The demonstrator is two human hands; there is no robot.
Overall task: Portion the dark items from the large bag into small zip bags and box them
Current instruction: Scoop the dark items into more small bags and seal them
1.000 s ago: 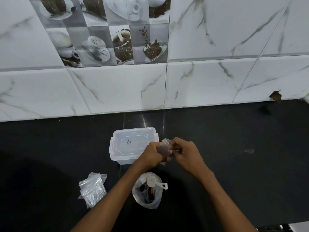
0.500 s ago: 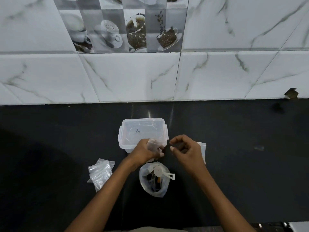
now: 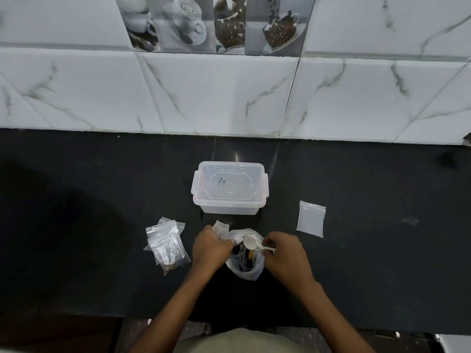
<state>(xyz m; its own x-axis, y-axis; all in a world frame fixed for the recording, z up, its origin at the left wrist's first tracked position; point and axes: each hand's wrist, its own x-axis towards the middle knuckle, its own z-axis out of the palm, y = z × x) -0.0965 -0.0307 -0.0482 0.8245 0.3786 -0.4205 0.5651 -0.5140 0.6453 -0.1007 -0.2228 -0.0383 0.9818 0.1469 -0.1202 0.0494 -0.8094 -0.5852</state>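
Note:
The large clear bag (image 3: 245,270) with dark items stands open on the black counter between my hands. A white scoop (image 3: 251,242) lies across its mouth. My right hand (image 3: 283,253) pinches the scoop's handle. My left hand (image 3: 210,248) grips a small empty zip bag (image 3: 220,229) at the large bag's left rim. A clear plastic box (image 3: 229,187) with its lid on stands just behind. Another small zip bag (image 3: 311,219) lies flat to the right of the box.
A pile of small zip bags (image 3: 165,244) lies to the left of my left hand. A white marble-tiled wall (image 3: 229,98) rises behind the black counter (image 3: 369,250). The counter's front edge runs below my forearms.
Both hands came down from in front of the box to the large bag. My right hand let go of the small bag and took the scoop's handle. A small bag now lies at the right.

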